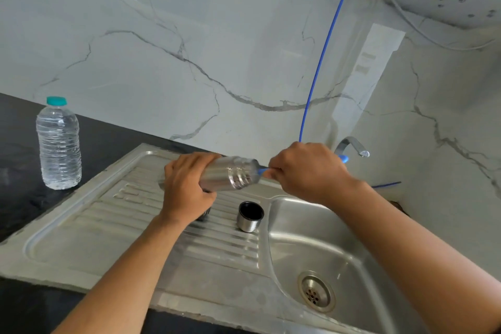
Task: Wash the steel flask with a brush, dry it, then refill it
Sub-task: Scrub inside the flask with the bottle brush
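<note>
The steel flask (pixel 230 173) lies on its side in the air above the drainboard, mouth pointing right. My left hand (pixel 187 184) grips its body. My right hand (pixel 306 168) grips the blue handle of a brush (pixel 263 170), whose head goes into the flask's mouth; the bristles are hidden inside. The flask's steel cap (pixel 250 216) stands on the drainboard with its dark inside facing up. A small dark part sits under my left wrist, mostly hidden.
The steel sink's ribbed drainboard (pixel 108 225) is on the left; the bowl with its drain (pixel 315 291) on the right. A tap (pixel 352 145) juts out behind my right hand. A clear water bottle (pixel 58 144) with a teal cap stands on the black counter. A blue tube (pixel 322 57) hangs down the marble wall.
</note>
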`<action>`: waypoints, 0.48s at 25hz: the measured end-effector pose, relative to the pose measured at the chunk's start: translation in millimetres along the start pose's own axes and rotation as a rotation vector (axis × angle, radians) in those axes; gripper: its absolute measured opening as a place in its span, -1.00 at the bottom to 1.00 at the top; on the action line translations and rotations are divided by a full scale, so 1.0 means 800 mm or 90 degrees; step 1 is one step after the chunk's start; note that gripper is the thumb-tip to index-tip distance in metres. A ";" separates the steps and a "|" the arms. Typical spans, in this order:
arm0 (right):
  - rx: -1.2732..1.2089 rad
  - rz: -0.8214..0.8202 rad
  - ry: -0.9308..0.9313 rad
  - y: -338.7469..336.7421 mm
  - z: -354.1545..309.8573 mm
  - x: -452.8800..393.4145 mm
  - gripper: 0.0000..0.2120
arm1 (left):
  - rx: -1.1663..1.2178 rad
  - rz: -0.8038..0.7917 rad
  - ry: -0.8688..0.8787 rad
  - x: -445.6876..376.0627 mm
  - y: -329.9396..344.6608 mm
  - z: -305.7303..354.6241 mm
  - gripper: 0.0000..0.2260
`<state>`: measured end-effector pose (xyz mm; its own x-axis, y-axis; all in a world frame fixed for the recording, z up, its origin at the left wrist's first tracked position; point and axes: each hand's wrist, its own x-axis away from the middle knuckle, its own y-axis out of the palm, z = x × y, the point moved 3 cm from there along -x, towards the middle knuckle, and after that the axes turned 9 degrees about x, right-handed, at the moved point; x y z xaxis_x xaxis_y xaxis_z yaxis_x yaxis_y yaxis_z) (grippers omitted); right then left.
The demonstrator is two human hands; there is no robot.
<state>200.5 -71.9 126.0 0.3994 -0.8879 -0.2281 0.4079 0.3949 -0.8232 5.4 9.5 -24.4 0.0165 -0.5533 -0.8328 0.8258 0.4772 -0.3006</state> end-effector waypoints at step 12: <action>0.015 -0.021 -0.015 -0.003 -0.003 -0.003 -0.65 | -0.004 0.004 -0.005 0.001 -0.003 -0.007 -0.32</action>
<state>196.7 -71.6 127.2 0.4048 -0.8948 -0.1885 0.4401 0.3713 -0.8176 0.4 11.8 -26.9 0.0265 -0.5555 -0.8311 0.8218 0.4855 -0.2983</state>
